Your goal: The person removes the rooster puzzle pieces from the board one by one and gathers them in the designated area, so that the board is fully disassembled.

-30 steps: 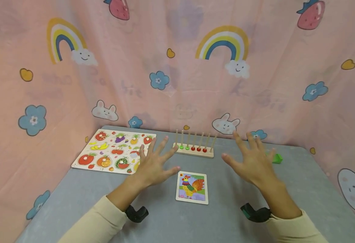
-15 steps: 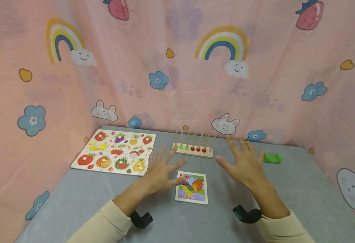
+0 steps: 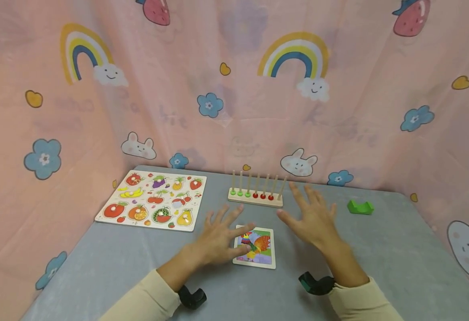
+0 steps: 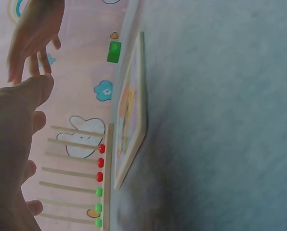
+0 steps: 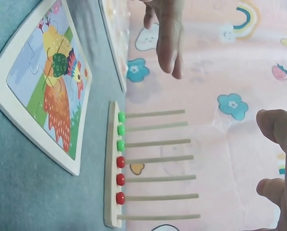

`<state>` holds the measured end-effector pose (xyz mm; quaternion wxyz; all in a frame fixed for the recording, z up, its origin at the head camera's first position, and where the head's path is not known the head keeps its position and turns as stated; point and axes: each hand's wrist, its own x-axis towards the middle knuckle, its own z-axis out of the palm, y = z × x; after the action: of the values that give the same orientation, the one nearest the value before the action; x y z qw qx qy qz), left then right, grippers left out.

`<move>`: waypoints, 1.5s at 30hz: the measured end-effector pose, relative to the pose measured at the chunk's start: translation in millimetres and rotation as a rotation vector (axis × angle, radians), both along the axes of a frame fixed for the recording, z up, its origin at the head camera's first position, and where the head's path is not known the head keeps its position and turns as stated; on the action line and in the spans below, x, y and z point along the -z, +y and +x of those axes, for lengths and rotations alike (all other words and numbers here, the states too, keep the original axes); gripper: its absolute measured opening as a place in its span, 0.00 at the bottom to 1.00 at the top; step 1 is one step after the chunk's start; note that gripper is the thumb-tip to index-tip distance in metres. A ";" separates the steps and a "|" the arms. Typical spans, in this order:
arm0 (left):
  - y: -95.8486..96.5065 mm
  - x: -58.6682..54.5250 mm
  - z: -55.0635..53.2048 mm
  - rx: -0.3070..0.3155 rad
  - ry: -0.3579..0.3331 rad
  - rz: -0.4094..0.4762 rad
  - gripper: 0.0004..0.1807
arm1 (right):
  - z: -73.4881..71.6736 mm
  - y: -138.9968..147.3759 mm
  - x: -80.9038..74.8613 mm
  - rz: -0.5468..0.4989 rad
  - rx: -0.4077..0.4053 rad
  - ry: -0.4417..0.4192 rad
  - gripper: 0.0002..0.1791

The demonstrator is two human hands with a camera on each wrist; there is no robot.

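Note:
My left hand [image 3: 218,238] hovers with fingers spread above the left edge of a small rooster jigsaw puzzle [image 3: 264,256], holding nothing. To the right of that puzzle my right hand [image 3: 314,223] is held in the air, fingers spread and nothing in its grasp. In the right wrist view the rooster puzzle [image 5: 57,101] appears whole inside its pale frame. Behind both hands stands a wooden peg rack [image 3: 254,199], with green beads on its left pegs and red beads further right; the last peg on the right has no bead.
At the back left lies a fruit knob-puzzle board [image 3: 150,200]. A green notched block [image 3: 360,207] sits toward the back right of the grey table [image 3: 398,258]. A pink patterned curtain [image 3: 234,133] rises behind the table.
Both hands have drifted inward, toward each other and slightly nearer. The left now overlaps the rooster puzzle in the head view, and the right has uncovered the green block.

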<state>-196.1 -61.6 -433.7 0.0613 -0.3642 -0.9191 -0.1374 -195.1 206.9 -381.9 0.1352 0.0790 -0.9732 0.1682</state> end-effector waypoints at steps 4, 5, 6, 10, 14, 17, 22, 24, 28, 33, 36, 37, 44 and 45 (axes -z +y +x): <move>2.7 3.0 2.2 0.005 -0.026 0.019 0.29 | -2.1 -3.7 4.1 -0.012 -0.009 -0.010 0.48; 3.4 4.0 2.3 0.006 -0.032 0.025 0.29 | -2.7 -4.4 5.2 -0.016 -0.013 -0.014 0.48; 4.1 5.2 2.4 0.006 -0.039 0.029 0.28 | -3.3 -5.2 6.2 -0.022 -0.017 -0.016 0.47; 7.0 11.9 1.8 0.021 -0.057 0.033 0.27 | -5.2 -8.6 12.1 -0.043 -0.028 -0.026 0.47; 8.5 19.0 2.9 0.039 -0.090 0.021 0.27 | -5.6 -13.8 17.4 -0.044 -0.027 -0.037 0.47; 7.9 21.9 4.2 0.044 -0.119 0.024 0.27 | -5.3 -17.9 19.6 -0.035 -0.024 -0.040 0.47; 6.7 28.8 3.8 0.044 -0.168 0.082 0.24 | -5.9 -23.5 25.4 -0.030 -0.039 -0.035 0.46; 6.1 33.2 3.6 0.042 -0.186 0.107 0.23 | -6.3 -25.8 28.2 -0.027 -0.049 -0.039 0.46; 5.0 41.4 4.3 0.034 -0.204 0.131 0.22 | -6.3 -30.8 33.1 -0.031 -0.066 -0.048 0.46; 6.1 46.9 5.1 0.017 -0.180 0.118 0.21 | -6.3 -35.5 38.7 -0.041 -0.074 -0.054 0.45; 7.5 47.8 5.5 0.007 -0.159 0.096 0.19 | -7.4 -38.1 41.3 -0.062 -0.095 -0.042 0.44; 8.0 48.1 5.4 0.004 -0.152 0.087 0.19 | -8.1 -39.1 42.1 -0.077 -0.106 -0.035 0.44; 10.4 49.2 4.8 -0.006 -0.136 0.067 0.19 | -14.5 -46.9 51.7 -0.140 -0.199 0.022 0.41; 10.7 49.3 4.6 -0.006 -0.135 0.065 0.19 | -15.6 -47.8 54.1 -0.141 -0.214 0.028 0.41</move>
<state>-191.5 -50.9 -483.0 0.0113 -0.3493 -0.9172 -0.1913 -210.7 159.1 -436.0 0.1353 0.1750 -0.9430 0.2486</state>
